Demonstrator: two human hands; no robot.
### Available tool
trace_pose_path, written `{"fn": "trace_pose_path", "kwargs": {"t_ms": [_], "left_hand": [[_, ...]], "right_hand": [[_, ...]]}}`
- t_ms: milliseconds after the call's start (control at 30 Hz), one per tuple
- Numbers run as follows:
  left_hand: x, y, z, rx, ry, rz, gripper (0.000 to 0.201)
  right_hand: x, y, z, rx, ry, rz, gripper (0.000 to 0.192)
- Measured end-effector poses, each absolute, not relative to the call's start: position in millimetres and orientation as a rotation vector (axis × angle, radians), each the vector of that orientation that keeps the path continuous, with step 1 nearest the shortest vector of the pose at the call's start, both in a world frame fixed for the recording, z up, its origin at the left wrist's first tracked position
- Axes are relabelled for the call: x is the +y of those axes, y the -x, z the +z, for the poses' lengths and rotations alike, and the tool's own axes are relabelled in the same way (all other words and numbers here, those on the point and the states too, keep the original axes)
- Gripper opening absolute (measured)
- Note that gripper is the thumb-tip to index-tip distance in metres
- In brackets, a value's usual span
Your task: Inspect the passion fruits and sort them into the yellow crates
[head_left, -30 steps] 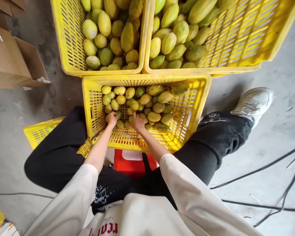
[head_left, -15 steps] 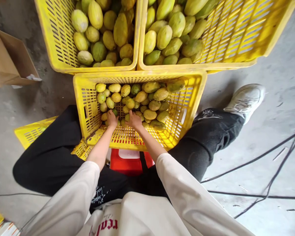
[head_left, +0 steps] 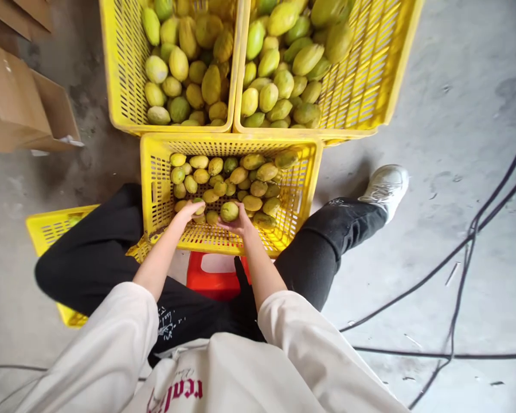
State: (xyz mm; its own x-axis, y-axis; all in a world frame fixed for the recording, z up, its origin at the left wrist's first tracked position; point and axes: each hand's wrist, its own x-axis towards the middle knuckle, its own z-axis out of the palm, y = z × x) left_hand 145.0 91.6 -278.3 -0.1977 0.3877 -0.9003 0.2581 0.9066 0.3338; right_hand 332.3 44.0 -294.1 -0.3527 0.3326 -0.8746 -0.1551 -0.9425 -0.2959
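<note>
A yellow crate (head_left: 318, 172) stands between my legs, its floor covered with yellow-green, papaya-like fruit (head_left: 252, 203). Over the near side of that crate, my right hand (head_left: 241, 222) is closed around a round greenish-yellow fruit (head_left: 229, 211), lifted above the others. My left hand (head_left: 191, 210), at the near left of the crate, has its fingers around a greener fruit (head_left: 199, 205), partly hidden by the thumb and fingers. Smaller fruit lie below and between my hands.
Two larger yellow crates (head_left: 236, 86) of similar fruit adjoin the far side. Open cardboard boxes (head_left: 21, 97) stand at left. A red stool (head_left: 210, 281) is beneath me, another yellow crate (head_left: 40, 229) by my left leg. Black cables (head_left: 464, 275) cross the floor at right.
My right hand has come up from among the fruit with one in its grasp. The left hand has turned and closed on a green fruit. The camera view has shifted.
</note>
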Motion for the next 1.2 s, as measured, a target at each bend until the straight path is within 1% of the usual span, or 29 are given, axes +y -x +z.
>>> {"fn": "trace_pose_path", "kwargs": {"t_ms": [67, 133, 233, 300, 333, 400, 500, 600, 700, 767, 900, 933, 1067, 1200], "left_hand": [[96, -150, -253, 1.695, -0.449, 0.215, 0.017], [101, -156, -221, 1.54, -0.367, 0.413, 0.014], [98, -163, -163, 1.14, -0.169, 0.775, 0.022], [88, -167, -120, 0.969, -0.147, 0.873, 0.023], [80, -168, -99, 0.927, -0.148, 0.905, 0.025], [60, -167, -63, 0.889, -0.145, 0.946, 0.035], [29, -155, -29, 0.886, -0.173, 1.005, 0.041], [7, -141, -20, 0.923, -0.211, 1.056, 0.043], [-3, -134, -26, 0.928, -0.23, 1.136, 0.042], [-5, -136, -31, 0.903, -0.234, 1.179, 0.037], [-4, -146, -36, 0.851, -0.231, 1.185, 0.029], [-5, -148, -36, 0.839, -0.224, 1.182, 0.03], [-8, -154, -38, 0.779, -0.184, 1.186, 0.037], [-9, -155, -43, 0.835, -0.144, 1.197, 0.033]], "right_hand": [[49, -335, -276, 0.069, 1.307, 2.206, 0.053], [55, -339, -252, 0.081, 1.155, 2.054, 0.048], [58, -345, -208, -0.068, 1.046, 1.946, 0.052], [53, -349, -180, -0.146, 0.98, 1.904, 0.055], [49, -351, -167, -0.181, 0.945, 1.886, 0.056], [41, -355, -144, -0.256, 0.909, 1.851, 0.056], [31, -361, -114, -0.37, 0.915, 1.774, 0.058], [25, -374, -89, -0.403, 0.823, 1.729, 0.058], [18, -390, -77, -0.342, 0.679, 1.803, 0.055], [9, -398, -81, -0.286, 0.64, 1.872, 0.057], [-22, -400, -106, -0.215, 0.677, 1.931, 0.074], [-29, -399, -112, -0.203, 0.685, 1.948, 0.073], [-39, -388, -124, -0.272, 0.754, 2.006, 0.055], [-29, -379, -121, -0.43, 0.738, 1.99, 0.049]]}}
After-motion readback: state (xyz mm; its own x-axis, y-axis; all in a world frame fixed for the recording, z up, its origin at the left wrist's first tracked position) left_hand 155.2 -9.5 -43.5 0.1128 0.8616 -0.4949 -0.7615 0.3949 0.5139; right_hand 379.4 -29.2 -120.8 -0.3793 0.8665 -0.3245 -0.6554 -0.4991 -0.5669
